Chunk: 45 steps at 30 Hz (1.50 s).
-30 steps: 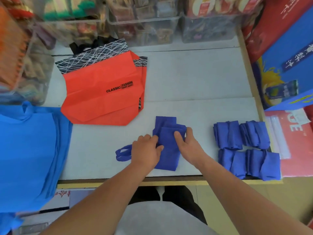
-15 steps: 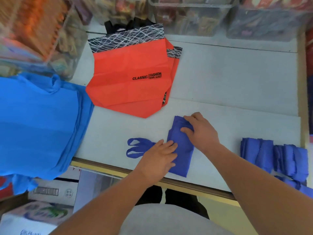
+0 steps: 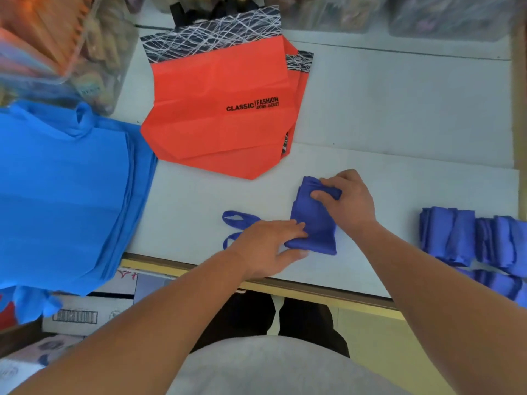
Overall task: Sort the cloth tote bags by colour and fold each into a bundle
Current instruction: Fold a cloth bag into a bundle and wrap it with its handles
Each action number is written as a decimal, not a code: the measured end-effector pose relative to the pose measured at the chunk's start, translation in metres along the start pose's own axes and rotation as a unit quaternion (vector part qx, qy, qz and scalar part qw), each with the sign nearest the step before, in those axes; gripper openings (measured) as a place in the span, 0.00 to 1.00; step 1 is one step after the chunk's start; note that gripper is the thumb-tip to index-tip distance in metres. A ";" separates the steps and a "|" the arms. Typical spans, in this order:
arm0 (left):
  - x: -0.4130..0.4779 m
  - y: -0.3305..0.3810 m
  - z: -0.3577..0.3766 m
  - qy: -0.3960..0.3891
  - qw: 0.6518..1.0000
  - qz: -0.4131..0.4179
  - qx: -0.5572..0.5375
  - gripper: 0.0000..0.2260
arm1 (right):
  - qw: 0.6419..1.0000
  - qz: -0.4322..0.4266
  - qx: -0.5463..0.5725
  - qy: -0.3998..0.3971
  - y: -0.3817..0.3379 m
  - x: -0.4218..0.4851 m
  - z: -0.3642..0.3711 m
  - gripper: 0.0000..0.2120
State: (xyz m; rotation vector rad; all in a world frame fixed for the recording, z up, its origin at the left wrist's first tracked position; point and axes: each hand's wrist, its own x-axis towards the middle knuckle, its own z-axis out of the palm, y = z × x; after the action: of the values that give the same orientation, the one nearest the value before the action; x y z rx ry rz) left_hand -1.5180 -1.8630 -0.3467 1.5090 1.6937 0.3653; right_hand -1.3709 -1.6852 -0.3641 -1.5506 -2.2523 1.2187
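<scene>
1. Centrally, the dark blue tote bag (image 3: 313, 223) lies part-folded into a narrow strip on the white table (image 3: 399, 109), nearer the person than the orange bag (image 3: 216, 115) and to its right.
2. Left hand (image 3: 265, 246): fingers extended and flat, pressing the strip's near left corner; the thumb appears to lie along the cloth's edge, though this is unclear.
3. Right hand (image 3: 348, 201): fingers and thumb curled, pinching the folded far end of the strip.
4. Handles (image 3: 236, 220): two loops trailing from under the left hand, directly nearer the person than the orange bag.
5. Orange bag: flat, topmost of a small stack, with a black-and-white band and the print "CLASSIC FASHION".
6. Light blue bags (image 3: 65, 195): a flat stack left of the orange bag, overhanging the table edge.
7. Folded dark blue bundles (image 3: 467, 238): grouped far right of the orange bag, at the near edge.
</scene>
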 end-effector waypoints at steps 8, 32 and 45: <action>0.028 0.023 -0.026 0.007 0.985 -0.161 -0.064 0.15 | 0.950 0.150 0.231 -0.147 -0.013 -0.028 -0.032 0.20; 0.021 0.006 -0.016 -0.052 0.977 0.031 0.204 0.27 | 0.996 -0.059 -0.043 0.054 -0.026 -0.042 0.015 0.19; -0.009 -0.035 -0.016 0.139 0.974 0.073 0.165 0.20 | 0.951 -0.049 -0.276 -0.129 -0.024 -0.049 0.043 0.32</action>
State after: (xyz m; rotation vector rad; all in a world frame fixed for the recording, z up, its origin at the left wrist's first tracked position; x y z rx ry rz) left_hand -1.5543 -1.8752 -0.3578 1.9060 1.9391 0.4022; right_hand -1.3885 -1.7520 -0.3606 -1.4688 -2.9951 0.8436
